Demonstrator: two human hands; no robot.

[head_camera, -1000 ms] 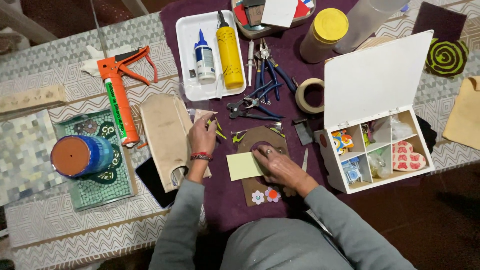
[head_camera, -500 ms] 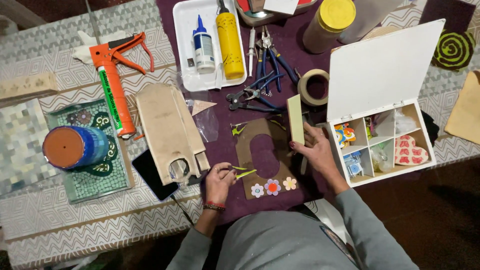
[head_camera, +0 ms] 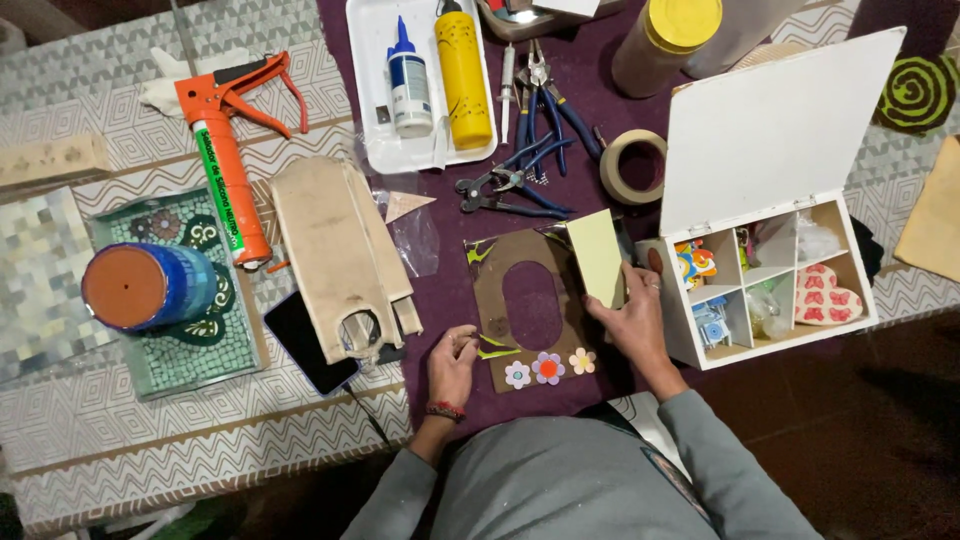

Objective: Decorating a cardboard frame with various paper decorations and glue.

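My right hand [head_camera: 630, 322] holds a pale yellow-green card [head_camera: 596, 255] tilted above the right edge of a brown board [head_camera: 528, 350] that has an oval hole in it. My left hand [head_camera: 452, 362] rests at the board's lower left and pinches thin yellow-green leaf-shaped pieces [head_camera: 493, 347]. Three small flower pieces [head_camera: 547, 368] lie along the board's bottom edge. Another green leaf piece [head_camera: 479, 250] lies at the board's top left corner.
An open white compartment box [head_camera: 770, 200] with small pieces stands on the right. Pliers [head_camera: 510, 195], a tape roll [head_camera: 632, 166], a tray with glue bottles [head_camera: 425, 90], an orange caulking gun [head_camera: 225, 150], a wooden cut-out [head_camera: 335, 255], a dark phone [head_camera: 305, 345] and a blue-and-terracotta pot [head_camera: 150, 287] surround the board.
My left hand came from the cut-out down to the board's lower left, bringing green leaf pieces. My right hand lifted the yellow-green card off the board and now holds it at the right.
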